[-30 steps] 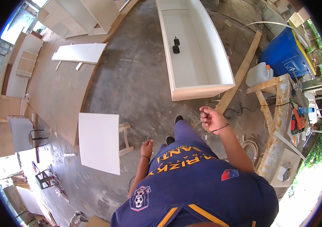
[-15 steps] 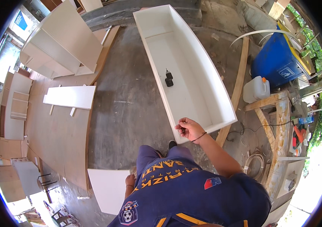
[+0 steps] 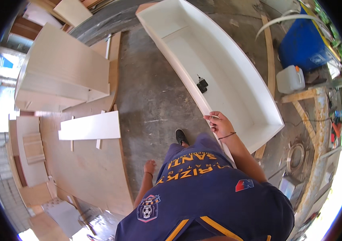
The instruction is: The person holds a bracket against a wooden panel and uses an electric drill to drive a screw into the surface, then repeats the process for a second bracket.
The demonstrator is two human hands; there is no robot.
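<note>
My right hand point(image 3: 221, 125), a dark band at its wrist, is over the near left rim of a long white open-topped box point(image 3: 235, 96). Its fingers are curled in a pinch; whatever lies between them is too small to make out. My left hand point(image 3: 149, 166) hangs low beside my left thigh, over the floor, fingers loosely apart with no object visible in it. Inside the box, near its left wall, lies a black cordless drill point(image 3: 202, 84) with a thin bit.
On the left, a wooden sheet point(image 3: 86, 172) carries a white board point(image 3: 90, 127) on narrow strips. A pale cabinet point(image 3: 66, 68) stands farther back. At right are a white jerrycan point(image 3: 290, 80), a blue bin point(image 3: 303, 42), a worn wooden frame point(image 3: 319, 116) and a coiled hose point(image 3: 295, 156).
My view has turned and I have stepped along the box's left side. The box and drill now appear farther right. My left hand no longer appears beside the white panel, which has left view.
</note>
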